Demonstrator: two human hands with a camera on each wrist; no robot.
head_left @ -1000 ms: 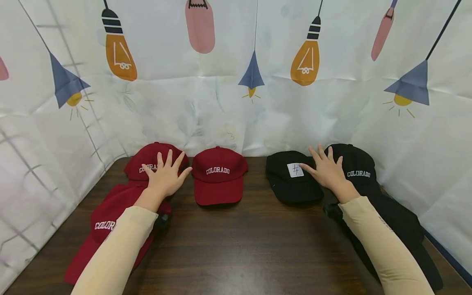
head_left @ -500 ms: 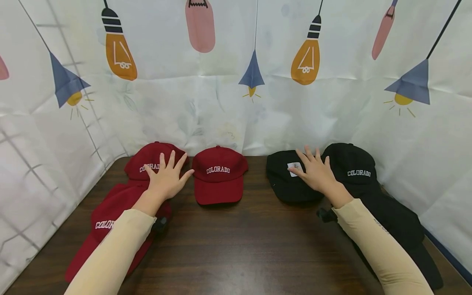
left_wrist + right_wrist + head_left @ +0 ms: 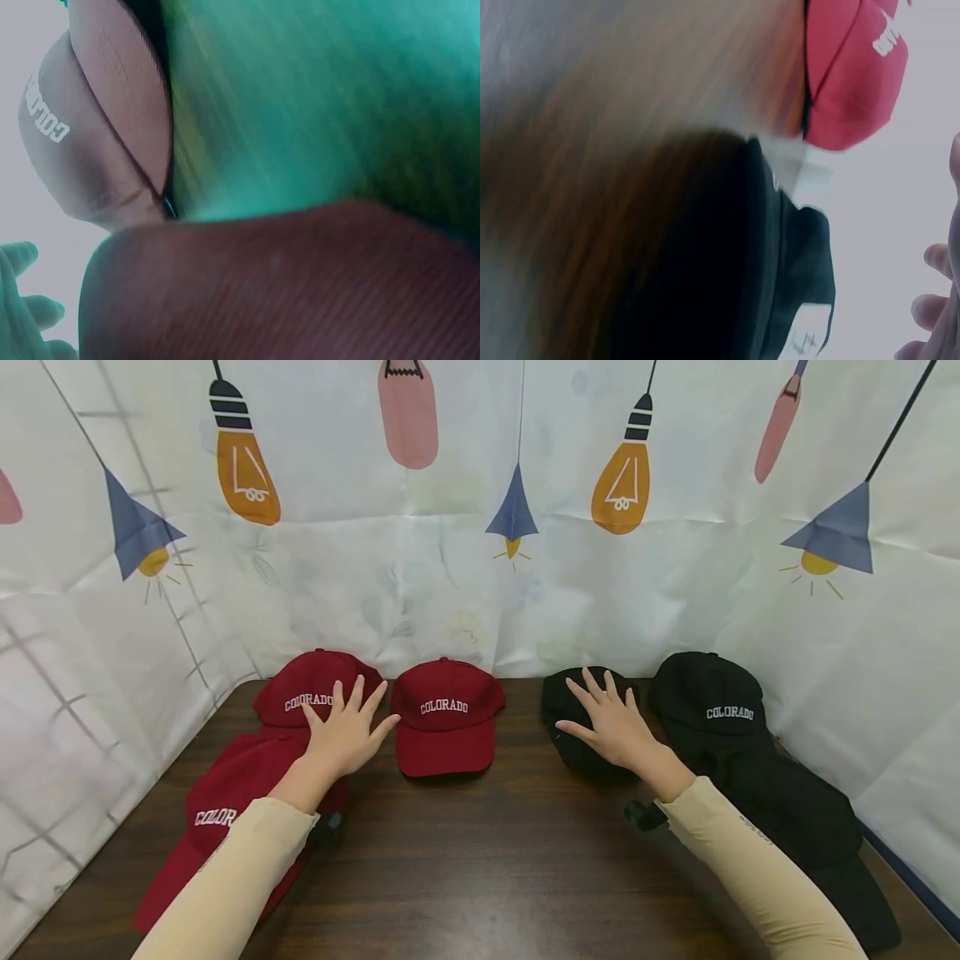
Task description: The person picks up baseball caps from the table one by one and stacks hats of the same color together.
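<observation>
In the head view the brown surface carries three red caps and three black ones. The corner red cap sits at the back left corner, the side red cap lies along the left edge, and the middle red cap stands at the back edge. The near black cap is also at the back edge, the corner black cap is at the back right corner, and the side black cap lies along the right edge.

The left hand is spread wide before the corner red cap, and the right hand, equally wide, before the near black cap. Both grip nothing; I cannot tell whether either touches its cap.

In the left wrist view a lettered cap shows upper left, reddish cloth fills the bottom, and a few fingertips appear lower left, apart from the lettered cap.

In the right wrist view the near black cap bears a white label. One red cap is upper right; fingers at the right border hold nothing visible.
</observation>
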